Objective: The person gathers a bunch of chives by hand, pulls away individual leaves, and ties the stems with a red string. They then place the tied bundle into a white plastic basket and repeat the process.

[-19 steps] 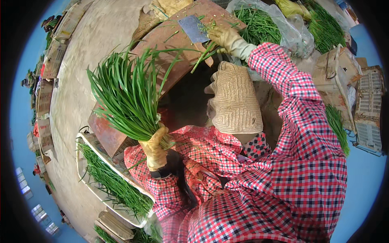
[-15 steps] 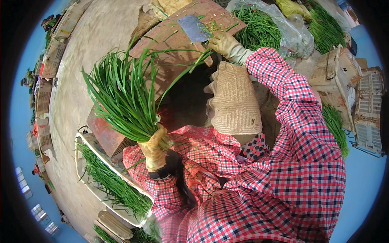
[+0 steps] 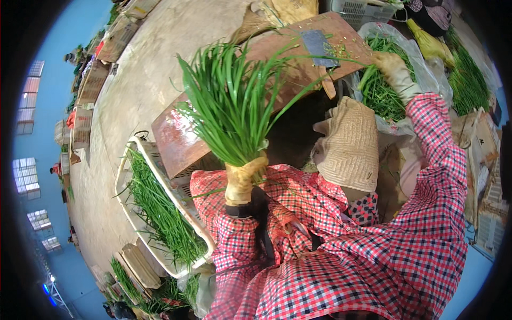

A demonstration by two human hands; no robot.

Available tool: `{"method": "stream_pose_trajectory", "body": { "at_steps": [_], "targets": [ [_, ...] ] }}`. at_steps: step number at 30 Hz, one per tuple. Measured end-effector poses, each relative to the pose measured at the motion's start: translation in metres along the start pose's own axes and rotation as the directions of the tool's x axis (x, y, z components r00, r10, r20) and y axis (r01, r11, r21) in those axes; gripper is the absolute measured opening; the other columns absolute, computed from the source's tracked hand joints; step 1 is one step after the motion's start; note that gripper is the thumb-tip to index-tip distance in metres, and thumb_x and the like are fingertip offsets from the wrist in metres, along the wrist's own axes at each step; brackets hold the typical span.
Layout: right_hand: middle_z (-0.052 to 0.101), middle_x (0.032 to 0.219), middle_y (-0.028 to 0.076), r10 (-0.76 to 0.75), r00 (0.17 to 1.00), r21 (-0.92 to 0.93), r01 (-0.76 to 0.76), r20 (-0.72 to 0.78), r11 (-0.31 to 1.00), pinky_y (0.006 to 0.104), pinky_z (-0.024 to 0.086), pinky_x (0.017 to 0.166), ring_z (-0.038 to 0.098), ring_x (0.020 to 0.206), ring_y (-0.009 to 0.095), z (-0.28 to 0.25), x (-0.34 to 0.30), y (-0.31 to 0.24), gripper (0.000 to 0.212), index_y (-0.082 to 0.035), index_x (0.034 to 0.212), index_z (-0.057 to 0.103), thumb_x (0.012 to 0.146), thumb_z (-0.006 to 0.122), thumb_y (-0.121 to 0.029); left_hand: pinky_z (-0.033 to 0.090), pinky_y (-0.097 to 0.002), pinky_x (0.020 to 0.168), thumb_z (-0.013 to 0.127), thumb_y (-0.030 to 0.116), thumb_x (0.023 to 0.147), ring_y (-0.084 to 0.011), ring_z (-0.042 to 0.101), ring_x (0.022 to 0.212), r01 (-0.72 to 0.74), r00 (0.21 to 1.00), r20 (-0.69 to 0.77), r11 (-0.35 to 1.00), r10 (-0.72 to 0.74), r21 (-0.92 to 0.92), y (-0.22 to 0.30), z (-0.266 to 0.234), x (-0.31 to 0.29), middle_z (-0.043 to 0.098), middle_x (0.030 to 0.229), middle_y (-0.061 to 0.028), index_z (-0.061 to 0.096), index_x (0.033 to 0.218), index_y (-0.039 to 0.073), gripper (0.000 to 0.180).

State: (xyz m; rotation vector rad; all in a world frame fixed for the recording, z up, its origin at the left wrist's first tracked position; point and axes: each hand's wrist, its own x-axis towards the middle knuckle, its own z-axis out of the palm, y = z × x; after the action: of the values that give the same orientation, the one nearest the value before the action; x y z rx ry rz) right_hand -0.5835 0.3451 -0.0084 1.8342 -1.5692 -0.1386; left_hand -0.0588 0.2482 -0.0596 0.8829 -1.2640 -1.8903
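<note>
Left hand (image 3: 245, 178) grips one green bundle (image 3: 228, 114); right hand (image 3: 390, 66), grip unclear, near one blade (image 3: 316, 45).

Across the floor (image 3: 160, 58), crates (image 3: 93, 82) stand near a blue wall (image 3: 50, 141) with windows (image 3: 26, 173).

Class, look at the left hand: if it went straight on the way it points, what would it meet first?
Past the bunch of long green leaves it grips, the left hand would probably meet the near edge of the brown board first; depth is unclear, so it might pass above.
</note>
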Motion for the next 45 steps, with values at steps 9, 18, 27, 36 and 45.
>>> {"method": "stream_pose_trajectory", "body": {
  "at_steps": [9,18,27,36,45],
  "targets": [
    [0.070,0.110,0.012,0.221,0.906,0.892,-0.404,0.361,0.204,0.0348,0.059,0.076,0.070,0.091,0.023,-0.109,0.098,-0.094,0.035,-0.006,0.128,0.062,0.103,0.056,-0.030,0.053,-0.0315,0.067,0.069,0.007,0.085,-0.0199,0.068,0.078,-0.452,0.886,0.309,0.495,0.346,0.742,-0.004,-0.008,0.011,0.071,0.089,-0.0061,0.068,0.100,0.004,0.015],
    [0.064,0.126,0.018,-0.146,0.893,0.821,-0.450,0.427,-0.352,0.0419,0.051,0.097,0.062,0.111,0.026,-0.172,0.203,-0.187,0.065,0.000,0.142,0.046,0.097,0.062,-0.044,0.055,-0.0349,0.073,0.070,0.005,0.082,-0.0290,0.068,0.086,-0.621,0.651,0.599,-0.127,0.467,0.773,-0.011,-0.016,0.008,0.071,0.096,-0.0087,0.069,0.098,0.007,0.016],
    [0.067,0.116,0.015,0.060,0.924,0.912,-0.360,0.378,-0.195,0.0358,0.052,0.085,0.063,0.099,0.021,-0.181,0.214,-0.193,0.053,-0.003,0.134,0.054,0.097,0.063,-0.040,0.046,-0.0301,0.054,0.072,0.005,0.077,-0.0145,0.061,0.058,-0.289,0.957,0.108,0.845,0.270,0.451,0.003,-0.009,-0.002,0.068,0.069,-0.0074,0.069,0.083,-0.003,0.010],
    [0.070,0.107,0.011,0.472,0.857,0.978,-0.182,0.208,-0.100,0.0297,0.052,0.072,0.064,0.086,0.016,-0.177,0.251,-0.094,0.041,-0.006,0.126,0.062,0.098,0.063,-0.036,0.038,-0.0260,0.050,0.067,0.008,0.080,-0.0097,0.051,0.053,-0.118,0.985,0.135,0.990,0.107,0.080,0.049,0.011,-0.025,0.058,0.062,-0.0009,0.062,0.072,0.002,0.011],
    [0.072,0.097,0.007,-0.053,0.881,0.880,-0.472,0.470,-0.043,0.0236,0.053,0.060,0.065,0.073,0.012,-0.200,0.180,-0.094,0.030,-0.009,0.117,0.069,0.098,0.064,-0.032,0.045,-0.0263,0.052,0.067,0.008,0.081,-0.0118,0.055,0.055,0.015,0.999,0.037,0.999,-0.017,0.049,0.057,0.004,-0.030,0.061,0.069,-0.0010,0.066,0.081,0.001,0.008]
  ]
}}
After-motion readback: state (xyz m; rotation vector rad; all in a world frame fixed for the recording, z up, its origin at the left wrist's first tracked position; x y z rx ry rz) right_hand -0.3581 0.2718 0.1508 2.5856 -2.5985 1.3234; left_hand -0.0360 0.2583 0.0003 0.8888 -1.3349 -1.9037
